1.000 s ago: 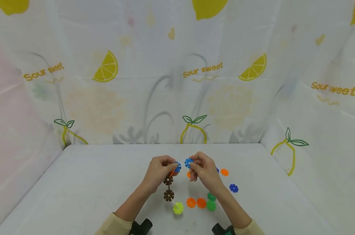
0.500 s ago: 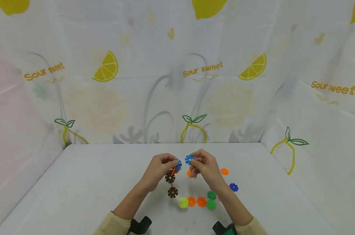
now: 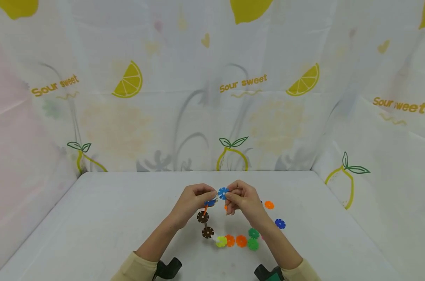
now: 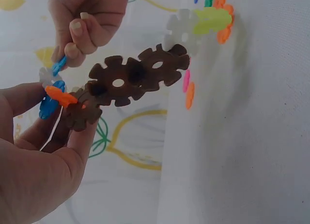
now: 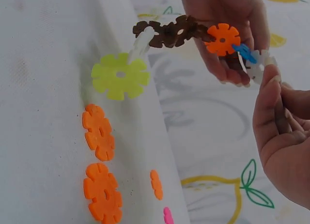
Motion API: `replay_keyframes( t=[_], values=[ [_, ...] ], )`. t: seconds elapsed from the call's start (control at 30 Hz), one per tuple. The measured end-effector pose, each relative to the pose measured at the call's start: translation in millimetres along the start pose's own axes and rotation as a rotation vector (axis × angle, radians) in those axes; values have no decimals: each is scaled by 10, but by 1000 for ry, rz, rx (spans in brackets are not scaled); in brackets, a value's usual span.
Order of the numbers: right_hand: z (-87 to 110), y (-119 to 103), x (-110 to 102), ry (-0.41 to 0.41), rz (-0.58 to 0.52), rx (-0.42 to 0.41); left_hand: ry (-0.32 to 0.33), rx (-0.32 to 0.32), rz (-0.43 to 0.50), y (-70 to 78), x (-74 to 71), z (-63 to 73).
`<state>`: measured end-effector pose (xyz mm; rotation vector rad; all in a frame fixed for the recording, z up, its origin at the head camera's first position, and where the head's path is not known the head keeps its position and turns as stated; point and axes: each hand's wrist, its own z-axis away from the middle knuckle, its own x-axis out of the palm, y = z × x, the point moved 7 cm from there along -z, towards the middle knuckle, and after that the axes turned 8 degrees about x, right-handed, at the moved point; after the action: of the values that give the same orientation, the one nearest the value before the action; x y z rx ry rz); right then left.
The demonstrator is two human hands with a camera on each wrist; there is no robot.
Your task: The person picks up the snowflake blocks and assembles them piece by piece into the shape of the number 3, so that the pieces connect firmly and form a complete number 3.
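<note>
My left hand (image 3: 191, 205) pinches the upper end of a chain of notched plastic snowflake discs. From that end run a white disc (image 4: 46, 76), a blue disc (image 4: 50, 102), an orange disc (image 4: 60, 95), several brown discs (image 4: 118, 82), another white one (image 4: 183, 29) and a yellow-green disc (image 5: 120, 76) hanging lowest. Between thumb and fingers, my right hand (image 3: 243, 201) holds a light-blue snowflake disc (image 3: 223, 193). Its edge meets the white disc at the left fingertips; whether their slots interlock, I cannot tell.
Loose discs lie on the white table (image 3: 128, 226): orange (image 3: 241, 241), green (image 3: 253, 244), dark blue (image 3: 280, 223) and orange farther back (image 3: 269, 205). A pink one is partly hidden by the right forearm. A printed curtain (image 3: 177, 117) stands behind the table.
My right hand has brought its light-blue disc left to the chain's end. The left fingers have tilted the chain's blue disc. The chain's lower end has swung right towards the loose orange discs.
</note>
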<state>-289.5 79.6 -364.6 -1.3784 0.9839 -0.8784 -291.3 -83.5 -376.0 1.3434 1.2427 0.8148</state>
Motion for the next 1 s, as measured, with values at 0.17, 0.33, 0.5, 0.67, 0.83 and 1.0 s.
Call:
replay_keyframes(
  t=[0.17, 0.33, 0.5, 0.67, 0.83, 1.0],
  values=[
    [-4, 7, 38, -31, 2, 7, -5, 3, -31, -8, -21, -12],
    [-3, 20, 59, -41, -2, 17, -38, 19, -42, 6, -4, -8],
    [0, 56, 81, -72, 0, 27, -45, 52, -69, 28, 4, -2],
    [9, 72, 97, -108, 17, 25, -21, 52, -87, 28, -12, 3],
    [18, 35, 72, -87, 68, 22, 4, 49, -86, 26, -40, 4],
    [8, 17, 31, -64, 105, 10, 23, 50, -66, 52, -65, 8]
  ],
)
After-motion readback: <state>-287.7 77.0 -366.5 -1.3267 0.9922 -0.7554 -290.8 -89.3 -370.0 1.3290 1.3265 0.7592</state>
